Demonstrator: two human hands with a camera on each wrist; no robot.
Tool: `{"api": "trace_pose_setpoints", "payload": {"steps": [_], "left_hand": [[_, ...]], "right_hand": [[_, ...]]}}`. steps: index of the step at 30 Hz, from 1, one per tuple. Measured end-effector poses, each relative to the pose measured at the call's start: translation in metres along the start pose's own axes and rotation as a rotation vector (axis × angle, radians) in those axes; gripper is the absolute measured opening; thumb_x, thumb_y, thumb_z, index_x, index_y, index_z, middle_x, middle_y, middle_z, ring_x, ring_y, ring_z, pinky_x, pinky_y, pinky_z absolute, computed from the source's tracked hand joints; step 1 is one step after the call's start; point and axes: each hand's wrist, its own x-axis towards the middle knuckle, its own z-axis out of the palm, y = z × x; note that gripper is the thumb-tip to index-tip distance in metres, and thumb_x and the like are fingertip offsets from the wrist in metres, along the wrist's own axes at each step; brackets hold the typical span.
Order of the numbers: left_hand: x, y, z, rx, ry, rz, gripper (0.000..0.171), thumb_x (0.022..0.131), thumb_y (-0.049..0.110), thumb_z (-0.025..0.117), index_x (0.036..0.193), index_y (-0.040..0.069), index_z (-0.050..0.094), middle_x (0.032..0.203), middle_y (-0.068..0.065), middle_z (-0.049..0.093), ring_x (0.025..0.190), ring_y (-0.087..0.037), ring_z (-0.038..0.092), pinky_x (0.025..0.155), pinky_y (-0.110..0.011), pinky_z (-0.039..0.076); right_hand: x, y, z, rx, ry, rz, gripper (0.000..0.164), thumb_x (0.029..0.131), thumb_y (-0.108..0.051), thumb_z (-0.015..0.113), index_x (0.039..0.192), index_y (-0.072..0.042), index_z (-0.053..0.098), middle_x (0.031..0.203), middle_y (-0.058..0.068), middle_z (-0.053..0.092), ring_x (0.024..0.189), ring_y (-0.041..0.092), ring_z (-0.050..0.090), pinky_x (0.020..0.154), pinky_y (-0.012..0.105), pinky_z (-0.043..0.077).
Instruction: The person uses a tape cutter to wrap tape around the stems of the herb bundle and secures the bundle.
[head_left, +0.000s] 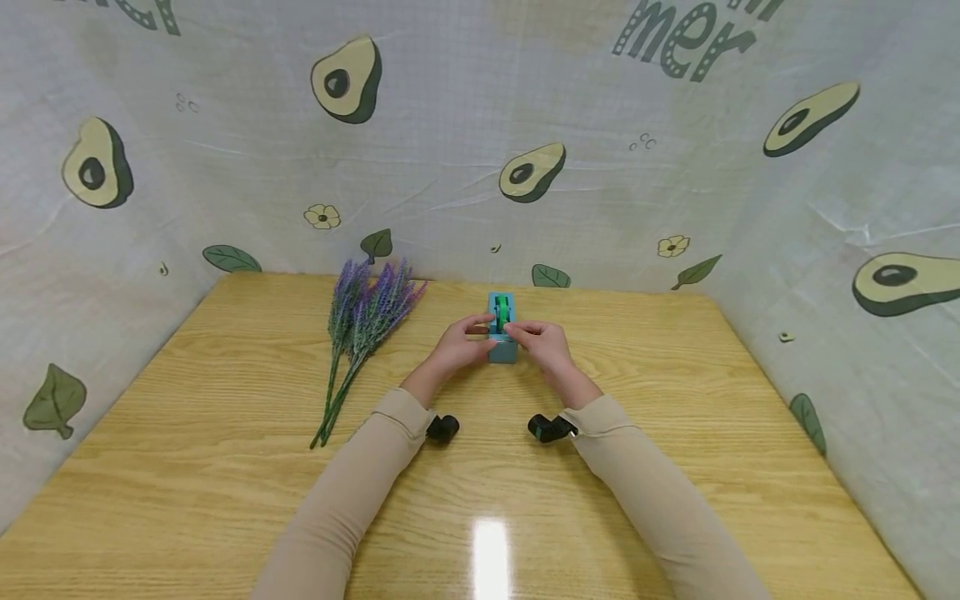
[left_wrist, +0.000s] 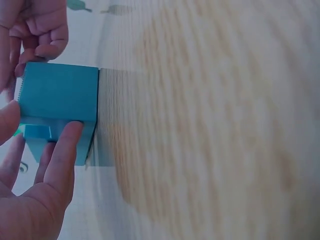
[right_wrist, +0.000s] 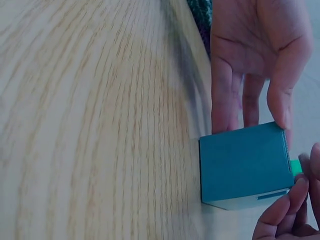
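Note:
A blue-teal tape dispenser [head_left: 502, 350] stands on the table, its flat end facing me. Upright in its top sits a green tape roll [head_left: 502, 309]. My left hand [head_left: 461, 345] holds the dispenser from the left; in the left wrist view its fingers [left_wrist: 65, 155] lie along the side and the thumb is at the top edge. From the right, my right hand [head_left: 546, 343] reaches over the top. Its thumb and fingertips pinch the green tape [right_wrist: 296, 167] close to the toothed edge. The held tape end is mostly hidden by the fingers.
Bunches of artificial lavender [head_left: 367, 321] lie on the wooden table [head_left: 240, 392], left of the left hand. An avocado-print cloth [head_left: 442, 100] hangs behind and at both sides of the table. Black wrist cameras sit at both cuffs.

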Motion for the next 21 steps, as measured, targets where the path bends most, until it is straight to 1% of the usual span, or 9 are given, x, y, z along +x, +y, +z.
{"api": "trace_pose_setpoints", "payload": {"steps": [3, 9, 15, 21], "left_hand": [[0.0001, 0.0003, 0.0001, 0.0, 0.007, 0.0, 0.047, 0.089, 0.009, 0.064, 0.134, 0.018, 0.052, 0.128, -0.015, 0.048, 0.104, -0.027, 0.057, 0.081, -0.034, 0.053], [0.0003, 0.0011, 0.0009, -0.006, 0.012, 0.006, 0.046, 0.089, 0.009, 0.064, 0.133, 0.017, 0.053, 0.127, -0.015, 0.049, 0.106, -0.028, 0.055, 0.081, -0.034, 0.053], [-0.001, 0.0028, 0.0013, 0.006, 0.02, 0.008, 0.046, 0.088, 0.009, 0.065, 0.132, 0.017, 0.054, 0.126, -0.014, 0.051, 0.105, -0.027, 0.056, 0.081, -0.034, 0.053], [-0.0003, 0.0023, 0.0012, 0.0, 0.026, -0.001, 0.046, 0.089, 0.008, 0.065, 0.132, 0.018, 0.054, 0.125, -0.014, 0.051, 0.103, -0.026, 0.057, 0.08, -0.033, 0.053]], "right_hand": [[0.0006, -0.0004, 0.0014, -0.008, 0.014, -0.002, 0.033, 0.089, -0.021, 0.066, 0.11, 0.004, 0.067, 0.118, 0.015, 0.059, 0.106, 0.024, 0.05, 0.094, 0.043, 0.043], [0.0011, -0.0003, 0.0024, -0.003, 0.041, 0.001, 0.029, 0.088, -0.017, 0.067, 0.108, 0.004, 0.068, 0.111, 0.015, 0.062, 0.098, 0.023, 0.052, 0.092, 0.044, 0.044], [-0.0032, -0.0045, 0.0016, -0.001, 0.037, 0.026, 0.029, 0.087, -0.017, 0.068, 0.108, 0.003, 0.067, 0.106, 0.012, 0.064, 0.096, 0.021, 0.055, 0.092, 0.043, 0.044], [-0.0074, -0.0082, 0.0037, 0.011, 0.034, 0.058, 0.028, 0.087, -0.016, 0.068, 0.107, 0.004, 0.068, 0.1, 0.01, 0.065, 0.087, 0.019, 0.055, 0.09, 0.043, 0.046]]}}
